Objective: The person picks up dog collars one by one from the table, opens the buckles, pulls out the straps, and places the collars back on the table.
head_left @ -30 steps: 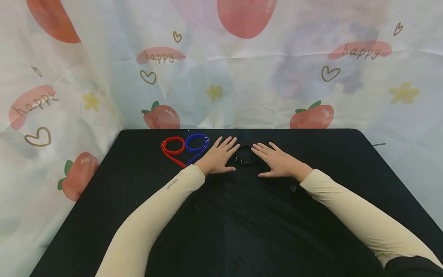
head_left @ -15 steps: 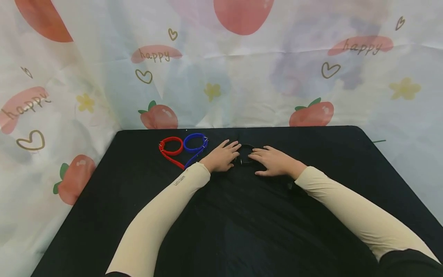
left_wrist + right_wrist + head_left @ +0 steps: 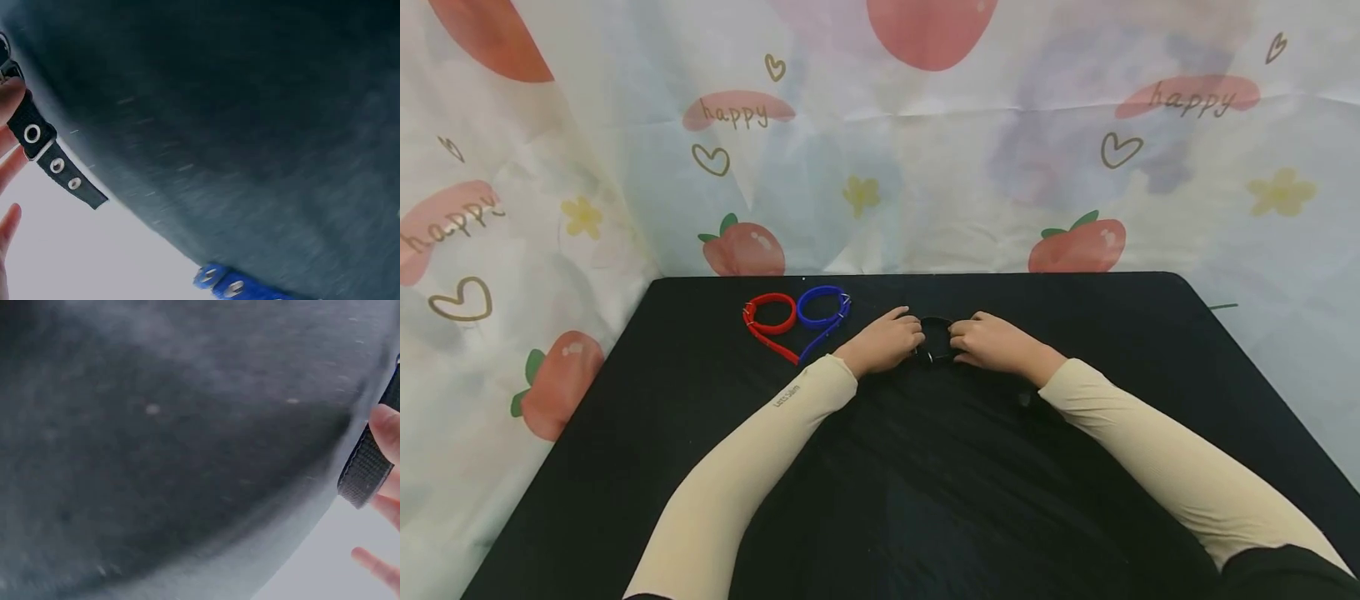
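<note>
A black collar (image 3: 936, 319) with a metal buckle and eyelets forms a loop between my two hands at the back of the table. My left hand (image 3: 883, 340) pinches its left side; in the left wrist view the thumb lies on the strap (image 3: 32, 133) near the buckle, and the punched end sticks out past the fingers. On the other side my right hand (image 3: 996, 342) pinches the plain part of the band (image 3: 365, 469) between thumb and fingers. Left of my left hand lie a red collar (image 3: 762, 330) and a blue collar (image 3: 820, 323), their strap ends meeting.
The table (image 3: 925, 483) has a black cover, and its far edge meets a printed cloth backdrop (image 3: 925, 167). Another cloth wall (image 3: 490, 367) runs along the left. A small dark speck (image 3: 1025, 400) lies near my right wrist.
Both hands had spread fingers around the black collar; now their fingers have closed in and pinch its two sides. The collar has shifted slightly toward me. The red and blue collars stay put.
</note>
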`<state>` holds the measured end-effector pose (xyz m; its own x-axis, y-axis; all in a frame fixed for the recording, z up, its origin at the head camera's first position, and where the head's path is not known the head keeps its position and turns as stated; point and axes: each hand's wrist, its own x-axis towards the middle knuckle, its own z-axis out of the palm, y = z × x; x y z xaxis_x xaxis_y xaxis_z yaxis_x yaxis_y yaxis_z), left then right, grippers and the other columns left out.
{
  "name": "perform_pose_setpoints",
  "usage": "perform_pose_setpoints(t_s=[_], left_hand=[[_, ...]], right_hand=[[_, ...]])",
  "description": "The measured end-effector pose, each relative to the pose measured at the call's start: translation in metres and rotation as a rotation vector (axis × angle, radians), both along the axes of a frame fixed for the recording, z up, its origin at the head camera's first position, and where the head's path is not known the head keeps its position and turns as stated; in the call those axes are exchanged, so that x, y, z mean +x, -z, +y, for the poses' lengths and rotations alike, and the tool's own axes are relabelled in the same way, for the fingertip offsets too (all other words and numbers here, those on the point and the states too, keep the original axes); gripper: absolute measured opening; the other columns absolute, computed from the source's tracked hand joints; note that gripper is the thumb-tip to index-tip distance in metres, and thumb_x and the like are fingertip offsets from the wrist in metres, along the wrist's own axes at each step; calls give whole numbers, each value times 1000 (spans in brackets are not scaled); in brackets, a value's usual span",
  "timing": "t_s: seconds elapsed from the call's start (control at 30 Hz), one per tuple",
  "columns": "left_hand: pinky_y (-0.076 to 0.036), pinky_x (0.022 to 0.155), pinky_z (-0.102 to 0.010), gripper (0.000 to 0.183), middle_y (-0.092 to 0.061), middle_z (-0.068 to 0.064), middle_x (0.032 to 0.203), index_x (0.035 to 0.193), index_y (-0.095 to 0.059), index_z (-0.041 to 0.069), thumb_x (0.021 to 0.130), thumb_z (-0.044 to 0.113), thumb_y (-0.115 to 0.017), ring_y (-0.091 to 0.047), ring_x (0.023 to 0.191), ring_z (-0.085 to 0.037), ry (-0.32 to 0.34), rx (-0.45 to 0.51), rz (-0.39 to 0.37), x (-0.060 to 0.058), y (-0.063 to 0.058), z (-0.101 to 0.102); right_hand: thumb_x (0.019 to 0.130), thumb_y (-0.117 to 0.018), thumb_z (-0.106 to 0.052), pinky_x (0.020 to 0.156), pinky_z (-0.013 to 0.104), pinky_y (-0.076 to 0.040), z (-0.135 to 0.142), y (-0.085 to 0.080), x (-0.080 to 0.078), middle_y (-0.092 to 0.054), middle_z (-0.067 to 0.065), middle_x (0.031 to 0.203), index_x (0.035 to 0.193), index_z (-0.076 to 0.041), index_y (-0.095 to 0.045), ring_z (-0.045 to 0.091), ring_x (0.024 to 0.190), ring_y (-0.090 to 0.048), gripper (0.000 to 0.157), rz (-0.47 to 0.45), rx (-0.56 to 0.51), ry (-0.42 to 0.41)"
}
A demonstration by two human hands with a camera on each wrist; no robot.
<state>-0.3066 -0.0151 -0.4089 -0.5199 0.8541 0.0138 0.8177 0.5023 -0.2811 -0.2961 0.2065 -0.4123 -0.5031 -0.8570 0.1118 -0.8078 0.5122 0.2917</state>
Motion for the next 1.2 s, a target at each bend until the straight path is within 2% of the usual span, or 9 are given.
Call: perform_pose_setpoints(t_s=[0.13, 0.23, 0.4, 0.63, 0.83, 1.03, 1.13, 1.17, 1.2], left_hand=[[-30, 114, -38, 17, -66, 2, 113, 106, -65, 15, 93, 22, -59, -55, 118, -15, -1, 68, 26, 11, -15, -5], [-30, 113, -36, 17, -65, 2, 110, 106, -65, 15, 92, 24, -60, -56, 114, -14, -12, 138, 63, 20, -29, -10], [-33, 112, -35, 18, -64, 1, 106, 102, -63, 14, 91, 28, -62, -57, 110, -15, -10, 235, 130, 37, -50, -19], [-35, 110, -35, 19, -64, 0, 106, 104, -64, 13, 89, 25, -64, -59, 107, -16, 26, 354, 157, 64, -72, -31], [-35, 111, -37, 22, -65, 0, 103, 104, -66, 14, 86, 25, -69, -59, 105, -16, 73, 428, 171, 76, -80, -41], [-33, 112, -38, 30, -63, -2, 108, 104, -65, 13, 78, 23, -77, -57, 109, -19, 128, 485, 162, 73, -79, -51], [-35, 111, -37, 26, -65, -2, 107, 102, -66, 13, 78, 17, -76, -57, 110, -19, 163, 517, 191, 70, -77, -54], [-35, 110, -37, 24, -66, -1, 106, 101, -66, 12, 79, 15, -75, -58, 110, -19, 174, 527, 204, 69, -77, -55], [-37, 109, -37, 22, -67, -1, 105, 100, -67, 12, 79, 14, -74, -58, 109, -19, 186, 536, 218, 69, -77, -56]], right_hand=[[79, -75, -22, 77, 38, -49, 1, -13, 10, -66, 4, 93, 85, -10, -67, 18, 86, -62, 16, 30, -71, -20], [75, -78, -19, 82, 42, -49, -2, -28, 18, -69, 8, 97, 89, -7, -69, 22, 94, -63, 20, 54, -159, -40], [70, -82, -20, 86, 43, -48, -8, -51, 33, -71, 8, 94, 90, -7, -71, 25, 101, -64, 26, 96, -284, -47], [69, -80, -12, 89, 44, -50, -14, -69, 53, -72, 8, 95, 92, -5, -70, 27, 107, -64, 26, 126, -402, -70], [68, -79, -2, 92, 45, -50, -17, -75, 64, -70, 10, 101, 98, -4, -68, 30, 111, -62, 33, 122, -455, -121], [64, -79, 2, 94, 46, -48, -16, -77, 68, -68, 13, 108, 104, -2, -67, 32, 111, -61, 42, 88, -511, -160], [85, -66, -15, 96, 45, -47, -14, -79, 70, -66, 14, 114, 109, -3, -65, 32, 112, -60, 27, 66, -531, -176], [85, -66, -16, 97, 44, -46, -13, -79, 71, -66, 14, 115, 110, -3, -65, 32, 112, -60, 28, 62, -531, -179], [90, -59, -22, 98, 43, -45, -13, -79, 71, -65, 14, 116, 111, -3, -65, 31, 112, -60, 29, 61, -532, -184]])
